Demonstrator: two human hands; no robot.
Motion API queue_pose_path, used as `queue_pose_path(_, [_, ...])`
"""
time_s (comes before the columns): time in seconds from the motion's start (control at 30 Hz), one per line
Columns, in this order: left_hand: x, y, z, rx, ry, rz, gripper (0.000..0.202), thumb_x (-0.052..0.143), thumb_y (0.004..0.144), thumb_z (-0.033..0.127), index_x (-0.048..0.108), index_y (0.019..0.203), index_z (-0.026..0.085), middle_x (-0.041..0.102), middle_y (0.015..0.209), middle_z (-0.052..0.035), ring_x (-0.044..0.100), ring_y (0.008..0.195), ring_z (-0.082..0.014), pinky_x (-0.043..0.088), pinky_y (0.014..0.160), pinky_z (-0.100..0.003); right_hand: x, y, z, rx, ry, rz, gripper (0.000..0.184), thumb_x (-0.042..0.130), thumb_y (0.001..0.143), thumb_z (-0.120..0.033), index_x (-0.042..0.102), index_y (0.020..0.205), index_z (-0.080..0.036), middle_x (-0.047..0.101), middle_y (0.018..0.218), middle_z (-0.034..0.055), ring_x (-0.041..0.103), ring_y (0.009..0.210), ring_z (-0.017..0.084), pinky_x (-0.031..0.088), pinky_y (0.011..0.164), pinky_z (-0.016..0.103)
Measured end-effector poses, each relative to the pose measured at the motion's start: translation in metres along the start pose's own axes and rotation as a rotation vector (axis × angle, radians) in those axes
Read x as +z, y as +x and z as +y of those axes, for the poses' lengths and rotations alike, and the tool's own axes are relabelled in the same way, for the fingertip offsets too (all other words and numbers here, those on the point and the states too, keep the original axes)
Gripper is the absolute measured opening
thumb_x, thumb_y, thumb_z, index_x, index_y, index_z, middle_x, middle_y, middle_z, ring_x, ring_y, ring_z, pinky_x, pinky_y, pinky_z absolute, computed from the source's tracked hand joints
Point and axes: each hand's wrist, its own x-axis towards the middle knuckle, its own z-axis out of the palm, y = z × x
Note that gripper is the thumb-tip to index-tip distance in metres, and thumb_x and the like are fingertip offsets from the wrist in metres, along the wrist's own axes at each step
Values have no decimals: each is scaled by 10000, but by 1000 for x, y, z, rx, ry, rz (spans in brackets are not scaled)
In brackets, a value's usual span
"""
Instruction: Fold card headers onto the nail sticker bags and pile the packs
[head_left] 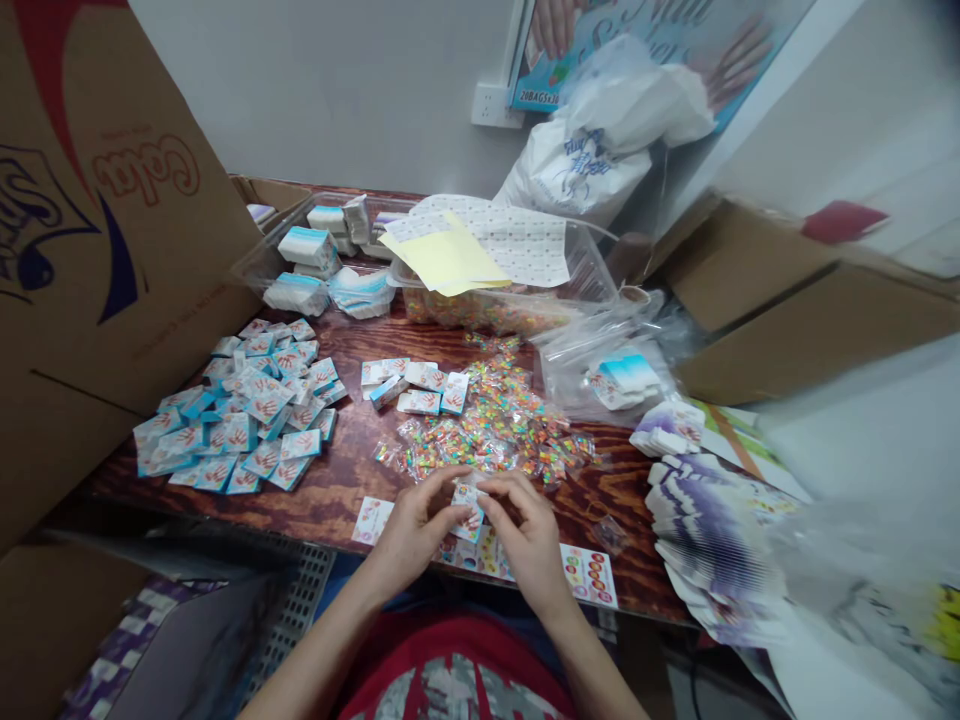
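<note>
Over the wooden table (pixel 337 490), left hand (pixel 409 530) and right hand (pixel 529 530), fingers (pixel 442 488) pinching a small printed carton (pixel 468 512), "20BAGS" poster (pixel 544 95) beyond.

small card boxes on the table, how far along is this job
Perhaps partway. Done, it seems: a spread of folded blue-and-white card boxes and stacks in a clear plastic tub. In hand: the left hand and right hand pinch a small card box. Left, it seems: a heap of tiny colourful sachets and a stack of flat purple-printed card blanks.
</note>
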Motion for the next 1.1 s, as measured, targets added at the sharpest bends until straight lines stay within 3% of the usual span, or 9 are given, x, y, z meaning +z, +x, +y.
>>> queue_pose_path(0.13, [1,-1,0,-19,17,-43,277,616,854,309,644,1111,210,544,732,16,505,655,-134,437,588,-227,2,0,4,109,112,24,211,633,851,-332,657,687,-201,631,797,48,591,796,203,461,688,284])
queue_pose_path(0.27, [1,-1,1,1,89,-48,218,610,850,265,645,1058,205,497,690,33,473,639,-124,401,581,-219,5,-3,6,235,211,105,169,672,810,-348,656,906,-210,648,781,26,599,726,185,469,649,271])
queue_pose_path(0.33, [1,-1,1,-6,95,-52,213,594,859,259,628,1063,208,524,722,28,494,652,-125,410,590,-221,5,-2,5,218,194,72,180,651,831,-336,671,961,-214,672,834,40,617,785,199,475,692,285])
queue_pose_path(0.5, [2,-3,-1,-71,-13,4,253,594,851,252,489,1079,216,623,843,4,594,721,-152,452,599,-229,1,2,0,100,137,-78,155,614,869,-309,691,783,-207,663,847,51,606,831,206,457,747,302])
queue_pose_path(0.73, [1,-4,2,-79,25,-47,284,603,826,205,487,1085,229,648,822,11,614,753,-167,456,649,-249,5,2,10,344,297,-30,246,739,737,-409,644,734,-182,611,669,4,543,625,154,435,595,255])
queue_pose_path(1.0, [6,-4,-1,-90,-56,-80,332,611,826,211,488,1132,243,650,855,7,606,739,-160,452,624,-245,1,5,14,445,425,10,285,798,654,-407,624,644,-181,586,603,-13,499,569,135,401,563,248])
queue_pose_path(1.1, [7,-5,-2,-84,-60,-61,337,619,826,225,494,1138,246,624,833,15,589,711,-150,446,605,-237,0,6,13,416,402,-23,269,793,671,-394,635,639,-178,607,632,0,524,605,148,414,594,259])
